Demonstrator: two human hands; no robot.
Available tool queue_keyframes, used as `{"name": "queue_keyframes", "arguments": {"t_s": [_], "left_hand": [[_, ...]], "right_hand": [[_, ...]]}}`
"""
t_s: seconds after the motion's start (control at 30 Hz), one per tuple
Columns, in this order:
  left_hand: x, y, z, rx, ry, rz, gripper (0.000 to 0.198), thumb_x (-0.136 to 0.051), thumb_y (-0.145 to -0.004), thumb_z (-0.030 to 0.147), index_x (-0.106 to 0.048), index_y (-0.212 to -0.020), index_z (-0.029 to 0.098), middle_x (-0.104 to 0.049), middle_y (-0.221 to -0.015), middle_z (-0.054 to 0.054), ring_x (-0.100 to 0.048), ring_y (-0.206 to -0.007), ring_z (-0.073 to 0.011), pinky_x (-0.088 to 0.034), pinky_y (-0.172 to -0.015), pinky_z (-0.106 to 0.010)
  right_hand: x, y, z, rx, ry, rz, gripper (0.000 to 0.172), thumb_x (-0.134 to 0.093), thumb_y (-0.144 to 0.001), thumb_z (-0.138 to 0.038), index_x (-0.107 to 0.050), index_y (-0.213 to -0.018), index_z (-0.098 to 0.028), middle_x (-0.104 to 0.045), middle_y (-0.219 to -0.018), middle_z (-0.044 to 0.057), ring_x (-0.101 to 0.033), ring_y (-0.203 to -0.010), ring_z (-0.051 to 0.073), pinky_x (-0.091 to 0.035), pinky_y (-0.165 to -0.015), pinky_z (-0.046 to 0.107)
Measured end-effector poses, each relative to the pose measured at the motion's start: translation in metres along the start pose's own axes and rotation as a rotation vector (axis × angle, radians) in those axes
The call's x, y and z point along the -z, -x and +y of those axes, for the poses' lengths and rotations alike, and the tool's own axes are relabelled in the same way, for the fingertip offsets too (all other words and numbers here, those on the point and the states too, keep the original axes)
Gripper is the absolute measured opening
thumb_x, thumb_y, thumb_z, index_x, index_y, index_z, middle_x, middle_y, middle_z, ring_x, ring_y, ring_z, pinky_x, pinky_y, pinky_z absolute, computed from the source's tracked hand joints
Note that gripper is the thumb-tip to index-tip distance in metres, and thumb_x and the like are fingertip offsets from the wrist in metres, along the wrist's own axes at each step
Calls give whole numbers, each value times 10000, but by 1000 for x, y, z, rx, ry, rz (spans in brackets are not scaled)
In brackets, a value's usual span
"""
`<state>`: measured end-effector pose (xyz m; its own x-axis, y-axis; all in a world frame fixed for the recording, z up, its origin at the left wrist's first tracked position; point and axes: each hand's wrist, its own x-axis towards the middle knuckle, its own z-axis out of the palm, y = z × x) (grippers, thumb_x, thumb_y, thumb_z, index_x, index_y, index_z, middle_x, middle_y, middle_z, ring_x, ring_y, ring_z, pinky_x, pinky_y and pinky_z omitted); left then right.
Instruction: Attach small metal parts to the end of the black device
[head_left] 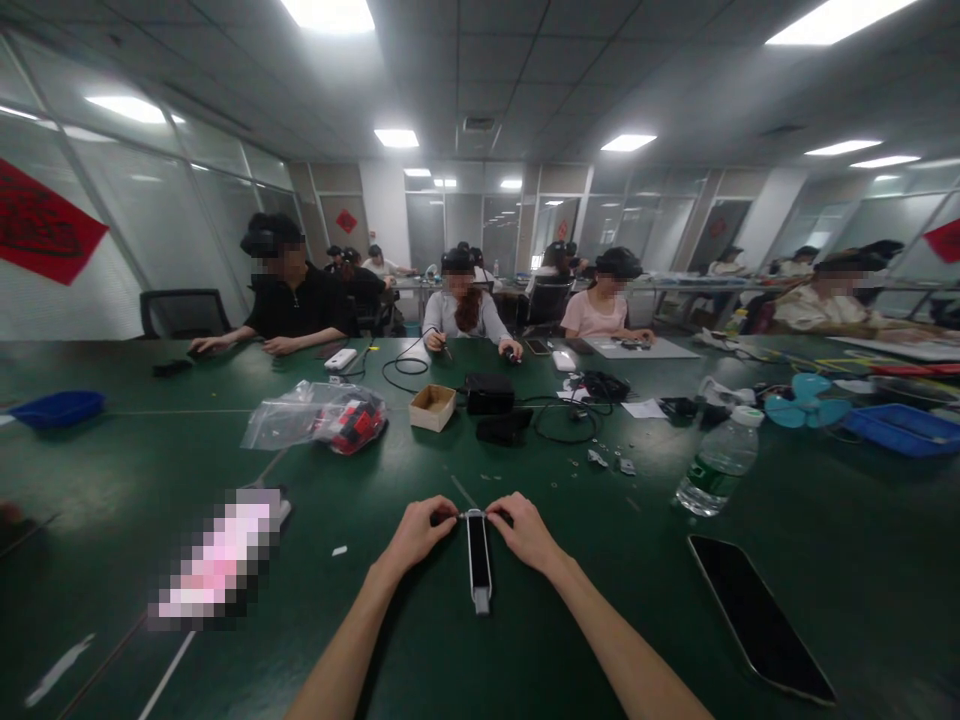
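Note:
A slim black device with a white frame and a silver plug-like near end (478, 560) lies lengthwise on the green table in front of me. At its far left corner, my left hand (424, 530) has thumb and forefinger pinched together. My right hand (523, 532) pinches in the same way at the far right corner. Whatever sits between the fingertips is too small to make out. A thin pale strip (463, 490) lies just beyond the device's far end.
A water bottle (720, 462) and a dark phone (759, 618) are on my right. To the left lies a blurred-out screen (221, 555). Farther off are a bag of red and black parts (349, 418), a small open box (433, 408), cables and small metal bits. Several people sit opposite.

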<state>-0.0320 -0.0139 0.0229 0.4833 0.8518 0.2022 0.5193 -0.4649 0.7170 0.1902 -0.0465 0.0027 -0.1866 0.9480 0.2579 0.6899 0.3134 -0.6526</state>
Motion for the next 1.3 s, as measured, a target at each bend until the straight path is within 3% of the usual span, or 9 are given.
{"name": "queue_keyframes", "arguments": {"t_s": [0.83, 1.3], "left_hand": [[1, 1, 2, -2, 27, -3, 115, -554, -819, 240, -653, -859, 198, -699, -850, -2, -642, -791, -156, -485, -742, -266], [-3, -1, -8, 18, -44, -5, 140, -556, -810, 282, -644, -875, 194, -664, -834, -3, -593, -774, -153, -457, -721, -252]], "right_hand": [[5, 2, -8, -26, -9, -15, 207, -486, -916, -308, -676, -938, -228, -662, -924, 25, -560, -888, 184, -437, -790, 332], [7, 1, -11, -19, 20, -26, 223, -480, -919, -309, -678, -946, -209, -667, -923, 39, -548, -899, 189, -407, -814, 310]]}}
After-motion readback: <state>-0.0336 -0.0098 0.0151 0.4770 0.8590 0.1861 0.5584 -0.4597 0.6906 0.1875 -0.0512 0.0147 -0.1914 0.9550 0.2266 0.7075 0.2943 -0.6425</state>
